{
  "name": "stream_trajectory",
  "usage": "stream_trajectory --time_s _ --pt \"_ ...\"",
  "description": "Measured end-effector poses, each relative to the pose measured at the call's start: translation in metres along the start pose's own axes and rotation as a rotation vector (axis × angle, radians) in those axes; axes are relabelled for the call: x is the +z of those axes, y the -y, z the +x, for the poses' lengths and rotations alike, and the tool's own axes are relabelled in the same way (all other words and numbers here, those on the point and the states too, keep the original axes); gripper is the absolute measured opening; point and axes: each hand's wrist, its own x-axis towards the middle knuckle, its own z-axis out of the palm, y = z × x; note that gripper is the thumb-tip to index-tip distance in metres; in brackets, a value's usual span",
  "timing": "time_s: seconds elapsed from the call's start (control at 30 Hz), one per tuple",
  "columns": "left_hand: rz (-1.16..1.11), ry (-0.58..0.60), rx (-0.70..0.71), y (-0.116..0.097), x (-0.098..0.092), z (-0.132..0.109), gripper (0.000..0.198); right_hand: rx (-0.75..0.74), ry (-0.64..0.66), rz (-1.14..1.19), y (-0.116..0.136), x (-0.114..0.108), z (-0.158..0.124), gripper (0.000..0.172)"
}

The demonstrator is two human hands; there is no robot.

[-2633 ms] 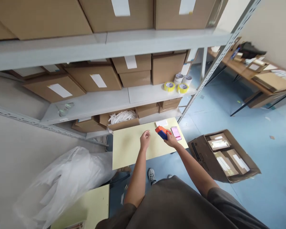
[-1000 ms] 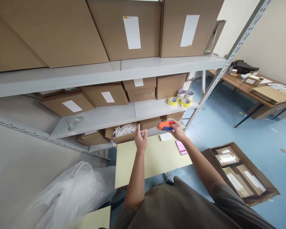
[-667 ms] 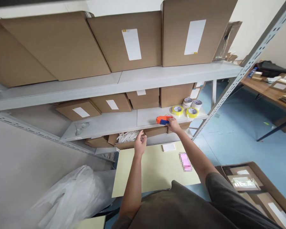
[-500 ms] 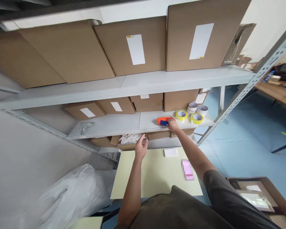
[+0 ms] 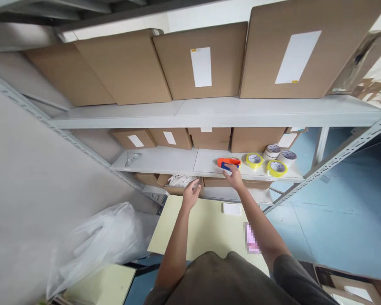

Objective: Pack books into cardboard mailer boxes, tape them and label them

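My right hand (image 5: 233,180) grips an orange and blue tape dispenser (image 5: 228,163), pressing it against the front of the grey metal shelf (image 5: 158,161). Several rolls of packing tape, two with yellow cores (image 5: 254,160) and others paler (image 5: 281,154), stand just to its right. My left hand (image 5: 190,197) hangs open below the shelf, with its fingertips close to a cardboard box of white items (image 5: 179,182). That box sits on the level underneath.
Large brown cartons with white labels (image 5: 203,63) fill the shelf above. Below my arms is a pale yellow table (image 5: 200,231) bearing a white paper (image 5: 231,208) and a pink, blurred phone (image 5: 252,239). A white plastic bag (image 5: 108,237) lies to the left.
The tape dispenser has gone from the table up onto the shelf in my right hand. My left hand has risen toward the shelf, and the view has tilted upward.
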Motion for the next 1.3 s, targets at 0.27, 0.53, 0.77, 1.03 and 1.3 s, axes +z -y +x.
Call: stream_trajectory --time_s 0.27,0.53,0.77,1.03,1.3 --pt "0.012 -0.06 -0.06 0.02 -0.036 -0.04 0.041 0.183 0.159 0.293 0.03 0.05 -0.073 0.05" --pt "0.003 -0.213 -0.215 0.068 -0.078 -0.112 0.049 0.259 0.316 0.463 0.045 0.11 -0.113 0.053" --pt "0.012 -0.389 -0.301 0.096 -0.125 -0.169 0.052 0.171 0.512 0.509 0.106 0.174 -0.122 0.06" --pt "0.055 -0.637 -0.309 0.123 -0.231 -0.268 0.051 -0.007 0.726 0.576 0.23 0.275 -0.166 0.056" --pt "0.042 -0.867 -0.414 0.173 -0.375 -0.396 0.055 -0.099 0.862 0.595 0.374 0.398 -0.263 0.055"
